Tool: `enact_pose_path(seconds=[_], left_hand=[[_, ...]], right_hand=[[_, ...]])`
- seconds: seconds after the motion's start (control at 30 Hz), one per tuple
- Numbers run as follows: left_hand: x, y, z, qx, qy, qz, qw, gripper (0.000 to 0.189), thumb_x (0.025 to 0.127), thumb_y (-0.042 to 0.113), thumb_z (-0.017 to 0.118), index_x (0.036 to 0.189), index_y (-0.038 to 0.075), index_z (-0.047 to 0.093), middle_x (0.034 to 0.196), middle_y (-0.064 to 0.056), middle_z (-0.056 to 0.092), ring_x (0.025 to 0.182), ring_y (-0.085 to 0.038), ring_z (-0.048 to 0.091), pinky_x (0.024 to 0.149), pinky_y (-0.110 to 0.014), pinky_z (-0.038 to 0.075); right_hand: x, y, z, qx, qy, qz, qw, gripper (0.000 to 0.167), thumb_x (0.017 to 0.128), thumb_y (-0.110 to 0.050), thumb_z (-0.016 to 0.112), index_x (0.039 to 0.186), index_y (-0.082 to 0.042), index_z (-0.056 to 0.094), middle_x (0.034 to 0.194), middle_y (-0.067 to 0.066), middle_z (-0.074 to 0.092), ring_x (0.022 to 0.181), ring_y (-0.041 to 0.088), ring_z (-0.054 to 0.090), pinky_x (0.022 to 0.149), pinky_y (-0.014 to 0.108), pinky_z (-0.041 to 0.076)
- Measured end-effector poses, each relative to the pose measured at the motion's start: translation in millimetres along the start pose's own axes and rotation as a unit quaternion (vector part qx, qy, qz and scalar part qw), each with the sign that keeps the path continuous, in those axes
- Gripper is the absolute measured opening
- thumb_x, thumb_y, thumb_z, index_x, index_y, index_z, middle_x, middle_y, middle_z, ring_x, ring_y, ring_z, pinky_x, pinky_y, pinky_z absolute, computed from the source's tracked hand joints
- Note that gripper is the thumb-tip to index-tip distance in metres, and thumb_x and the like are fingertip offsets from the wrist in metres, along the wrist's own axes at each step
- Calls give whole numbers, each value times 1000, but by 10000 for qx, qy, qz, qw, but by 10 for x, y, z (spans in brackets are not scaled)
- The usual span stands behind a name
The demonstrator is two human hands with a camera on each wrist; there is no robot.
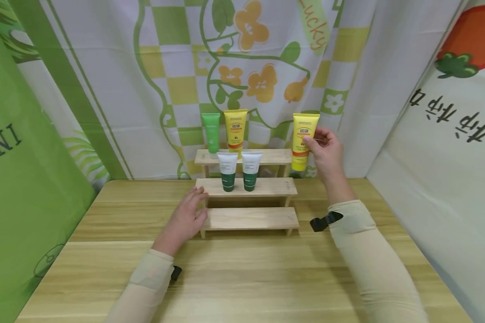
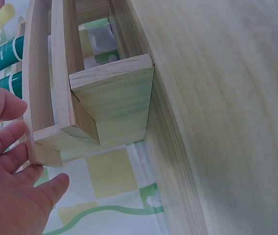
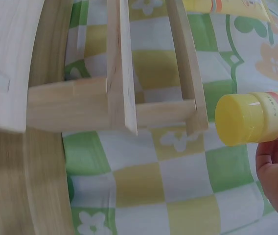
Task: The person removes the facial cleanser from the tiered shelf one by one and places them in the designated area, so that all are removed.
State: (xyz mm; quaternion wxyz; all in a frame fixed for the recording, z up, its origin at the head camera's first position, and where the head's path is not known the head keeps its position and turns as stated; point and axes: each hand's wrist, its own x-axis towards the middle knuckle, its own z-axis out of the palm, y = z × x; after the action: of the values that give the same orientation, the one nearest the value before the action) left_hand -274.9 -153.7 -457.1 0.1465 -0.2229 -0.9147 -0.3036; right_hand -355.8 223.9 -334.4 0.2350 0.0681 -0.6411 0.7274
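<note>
My right hand (image 1: pixel 327 150) pinches a yellow squeeze tube (image 1: pixel 305 141), cap down, just off the right end of the top tier of a three-step wooden display stand (image 1: pixel 250 218). In the right wrist view, the tube's yellow cap (image 3: pixel 239 120) sits beside the stand's end. At the stand's left end, my left hand (image 1: pixel 187 215) touches the middle tier with loosely bent fingers (image 2: pixel 9 137). On the top tier stand a green tube (image 1: pixel 211 134) and another yellow tube (image 1: pixel 235 128). Two white-and-green tubes (image 1: pixel 228 172) (image 1: pixel 250 172) stand side by side on the middle tier.
The stand rests near the back of a wood-grain table (image 1: pixel 242 278). Behind it hangs a patterned curtain (image 1: pixel 186 67). Green cloth (image 1: pixel 28 157) flanks the left side and a white printed cloth (image 1: pixel 440 148) the right.
</note>
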Motion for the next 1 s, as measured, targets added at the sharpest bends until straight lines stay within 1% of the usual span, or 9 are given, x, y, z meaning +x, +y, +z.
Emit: enact_pose_path(seconds=[0.13, 0.27, 0.37, 0.47, 0.53, 0.67, 0.77, 0.9, 1.0], left_hand=[[-8, 6, -7, -22, 5, -11, 10000, 43, 94, 12, 58, 134, 0, 52, 150, -18, 40, 143, -36, 27, 116, -53, 27], [-9, 10, -10, -7, 1, -36, 10000, 42, 94, 12, 59, 134, 1, 53, 151, -17, 40, 143, -35, 27, 116, -52, 26], [-6, 11, -9, -30, 30, 33, 10000, 41, 94, 11, 58, 133, 0, 54, 149, -18, 41, 143, -34, 28, 117, -50, 27], [-4, 12, -5, -71, 81, 117, 9999, 40, 93, 11, 59, 132, -1, 54, 148, -19, 43, 142, -36, 29, 116, -51, 27], [-5, 16, -5, -71, 110, 139, 9998, 40, 93, 11, 59, 131, -1, 55, 147, -20, 44, 142, -37, 30, 116, -52, 27], [-8, 11, -3, -34, 92, 94, 9999, 40, 93, 11, 59, 132, -1, 54, 148, -19, 43, 142, -36, 29, 116, -52, 27], [-9, 6, -4, -18, 64, 68, 10000, 40, 94, 11, 58, 132, 0, 54, 148, -19, 43, 143, -35, 29, 117, -51, 26], [-2, -2, 5, -27, 94, 128, 9999, 40, 93, 10, 59, 131, -1, 55, 148, -20, 43, 142, -36, 29, 117, -51, 26], [4, 0, 15, -32, 114, 154, 9998, 40, 92, 9, 60, 131, -1, 55, 147, -20, 44, 142, -36, 30, 117, -51, 26]], right_hand=[[-11, -18, -107, -9, 69, 63, 10000, 28, 85, -6, 76, 107, -7, 59, 103, 5, 58, 93, 16, 57, 78, 19, 53], [-22, -18, -229, 16, 169, 129, 9998, 30, 85, -7, 76, 109, -6, 60, 103, 5, 59, 92, 15, 58, 75, 18, 55], [-35, -5, -345, -29, 260, 177, 9995, 29, 85, -7, 76, 110, -6, 60, 103, 5, 59, 92, 15, 58, 74, 18, 55], [-49, 15, -471, -107, 385, 260, 9989, 28, 85, -7, 75, 110, -6, 61, 102, 5, 59, 91, 14, 59, 72, 17, 55], [-60, 30, -551, -200, 461, 344, 9981, 27, 86, -8, 75, 109, -7, 61, 101, 4, 58, 90, 13, 59, 71, 17, 55], [-83, 52, -682, -175, 571, 529, 9968, 25, 86, -8, 74, 108, -6, 61, 99, 3, 59, 88, 12, 60, 69, 16, 55], [-98, 76, -778, -134, 590, 742, 9954, 27, 86, -8, 74, 110, -5, 61, 99, 3, 59, 88, 12, 59, 67, 16, 55], [-134, 124, -892, -320, 611, 987, 9927, 28, 87, -10, 74, 111, -5, 60, 100, 3, 58, 87, 11, 58, 66, 15, 54], [-170, 166, -974, -689, 603, 1181, 9888, 35, 88, -16, 74, 117, -2, 59, 100, 2, 57, 87, 10, 58, 68, 14, 54]])
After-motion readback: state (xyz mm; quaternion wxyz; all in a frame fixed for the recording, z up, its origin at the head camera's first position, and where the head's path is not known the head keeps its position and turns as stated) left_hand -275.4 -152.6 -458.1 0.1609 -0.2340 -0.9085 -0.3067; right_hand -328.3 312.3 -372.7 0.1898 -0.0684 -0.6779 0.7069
